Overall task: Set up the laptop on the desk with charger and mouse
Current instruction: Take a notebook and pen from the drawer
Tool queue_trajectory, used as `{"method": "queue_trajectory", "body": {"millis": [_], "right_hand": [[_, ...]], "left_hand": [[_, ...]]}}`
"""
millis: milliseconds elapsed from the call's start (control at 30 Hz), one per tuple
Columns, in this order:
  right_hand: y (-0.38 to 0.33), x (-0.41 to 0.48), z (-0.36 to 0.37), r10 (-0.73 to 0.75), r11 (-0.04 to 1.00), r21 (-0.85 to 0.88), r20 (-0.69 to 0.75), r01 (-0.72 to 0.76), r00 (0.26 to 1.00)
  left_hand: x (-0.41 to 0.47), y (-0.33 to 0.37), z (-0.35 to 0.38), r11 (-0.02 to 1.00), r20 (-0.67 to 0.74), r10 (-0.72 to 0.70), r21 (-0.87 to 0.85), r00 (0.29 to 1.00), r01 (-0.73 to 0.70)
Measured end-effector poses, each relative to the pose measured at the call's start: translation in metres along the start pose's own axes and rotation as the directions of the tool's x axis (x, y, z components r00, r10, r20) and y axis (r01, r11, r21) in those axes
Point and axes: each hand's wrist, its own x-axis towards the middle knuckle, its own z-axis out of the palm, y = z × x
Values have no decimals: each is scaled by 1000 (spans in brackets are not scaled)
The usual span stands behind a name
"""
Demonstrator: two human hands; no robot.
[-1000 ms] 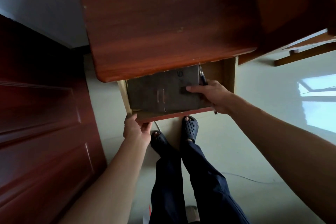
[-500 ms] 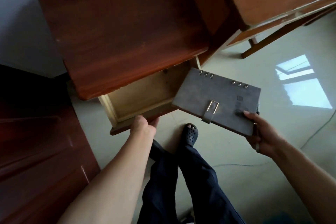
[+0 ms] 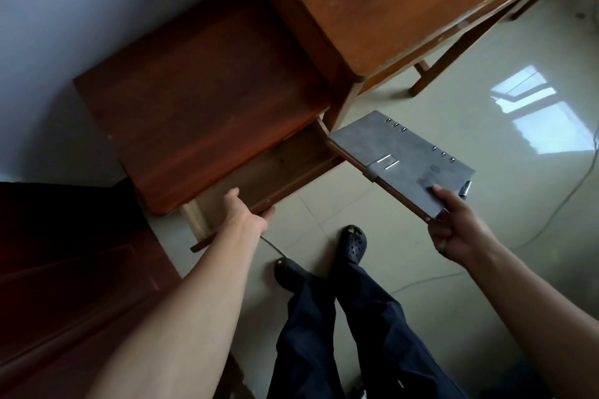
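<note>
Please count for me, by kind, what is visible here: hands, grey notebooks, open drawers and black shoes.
2 hands: left hand, right hand
1 grey ring-bound notebook
1 open wooden drawer
2 black perforated clogs
Total: 6

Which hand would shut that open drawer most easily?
Probably the left. The left hand grips the front edge of the drawer, while the right hand is busy holding the grey notebook away from it.

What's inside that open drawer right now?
Only bare wood shows in the open part of the drawer. Its back is hidden under the cabinet top, and the left hand gripping its front covers some. The right hand holds the notebook outside.
</note>
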Motion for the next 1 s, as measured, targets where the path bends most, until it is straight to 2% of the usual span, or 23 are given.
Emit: {"method": "queue_trajectory", "body": {"millis": [200,367,433,500,567,633,733,867,1000], "right_hand": [[9,19,28,46,985,167,-60,-35,997],[0,24,48,47,979,206,-210,-3,977],[-4,27,49,19,987,155,-360,40,933],[-4,29,46,-62,995,31,-520,91,852],[2,30,44,-103,995,-73,-595,74,797],[9,32,41,-79,996,-82,-607,37,790],[19,37,50,10,1000,6,-565,-8,825],[35,40,66,-20,991,-124,-499,-48,867],[45,41,84,-110,964,-264,-420,-5,901]], "left_hand": [[8,18,17,1000,-61,-26,16,998,27],[4,25,28,993,-133,-64,93,989,77],[4,31,32,996,-127,-18,82,992,28],[3,44,39,997,-90,63,55,994,-58],[1,61,46,995,-38,93,44,995,-91],[1,66,49,997,-2,65,36,998,-65],[3,57,50,997,14,42,-62,999,-41],[9,47,62,980,20,29,-199,999,-25],[19,54,70,977,7,46,-209,999,-43]]}}
